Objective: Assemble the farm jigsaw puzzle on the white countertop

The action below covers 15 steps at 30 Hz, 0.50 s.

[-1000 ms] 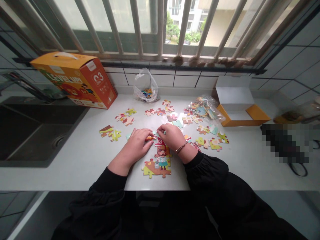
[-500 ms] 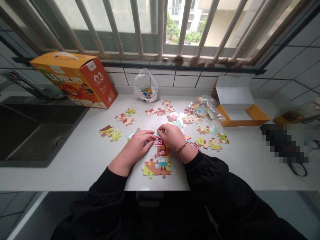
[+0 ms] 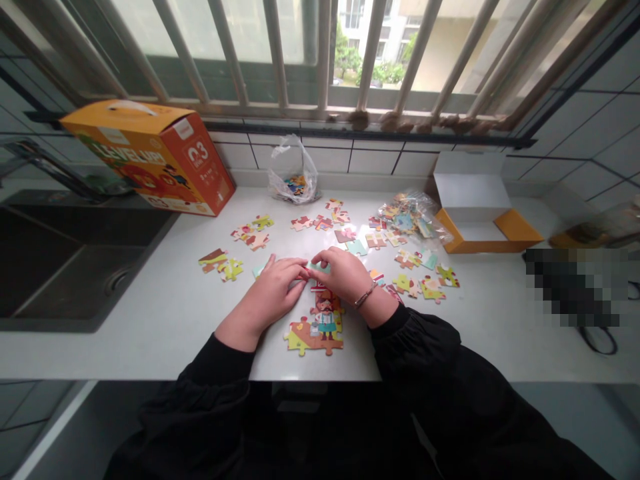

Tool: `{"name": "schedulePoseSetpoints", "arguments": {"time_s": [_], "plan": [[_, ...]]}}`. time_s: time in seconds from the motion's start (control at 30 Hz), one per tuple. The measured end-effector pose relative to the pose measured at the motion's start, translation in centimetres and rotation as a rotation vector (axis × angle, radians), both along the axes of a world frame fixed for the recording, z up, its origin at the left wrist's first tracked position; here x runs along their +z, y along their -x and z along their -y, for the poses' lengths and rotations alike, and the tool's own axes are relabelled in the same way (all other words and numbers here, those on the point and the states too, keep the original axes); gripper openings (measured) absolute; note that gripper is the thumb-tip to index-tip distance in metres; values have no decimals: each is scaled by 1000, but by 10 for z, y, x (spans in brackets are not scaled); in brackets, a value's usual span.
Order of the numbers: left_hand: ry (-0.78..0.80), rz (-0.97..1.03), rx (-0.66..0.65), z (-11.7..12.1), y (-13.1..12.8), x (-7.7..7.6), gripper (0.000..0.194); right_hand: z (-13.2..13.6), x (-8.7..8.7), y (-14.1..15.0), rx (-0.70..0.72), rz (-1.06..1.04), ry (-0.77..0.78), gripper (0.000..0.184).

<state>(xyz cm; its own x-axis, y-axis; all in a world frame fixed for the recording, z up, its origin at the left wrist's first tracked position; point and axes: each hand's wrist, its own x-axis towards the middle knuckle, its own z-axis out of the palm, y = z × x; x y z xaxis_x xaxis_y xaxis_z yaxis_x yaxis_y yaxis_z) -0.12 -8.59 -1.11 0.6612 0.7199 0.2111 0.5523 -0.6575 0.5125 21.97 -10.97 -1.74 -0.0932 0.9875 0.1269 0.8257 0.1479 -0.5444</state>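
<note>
A partly joined jigsaw [image 3: 320, 323] with a cartoon figure lies on the white counter [image 3: 150, 327] near its front edge. My left hand [image 3: 273, 290] lies flat at the jigsaw's upper left, fingers stretched towards the right and pressing down on pieces there. My right hand [image 3: 343, 270] meets it from the right, fingers curled in a pinch on a pale teal puzzle piece [image 3: 317, 268] at the top of the jigsaw. Loose coloured pieces [image 3: 423, 283] lie to the right and behind the hands.
An orange puzzle box [image 3: 150, 157] stands at the back left beside a dark sink [image 3: 60, 267]. A clear bag of pieces [image 3: 293, 177] sits by the tiled wall, another bag [image 3: 410, 217] next to an open orange-and-white box [image 3: 480, 213]. More pieces [image 3: 220, 263] lie left.
Both hands have edged slightly up and together at the top of the jigsaw. My left fingers have flattened over the pieces; the red-and-white piece is now mostly covered.
</note>
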Motion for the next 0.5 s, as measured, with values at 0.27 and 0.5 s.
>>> {"name": "schedulePoseSetpoints", "arguments": {"time_s": [0.27,0.5], "plan": [[-168,-91,311,-18,49,-10,34,1,4,1,16,46,43,28],[-153,-213,366,-19,53,-21,55,1,3,1,24,61,54,29]]}}
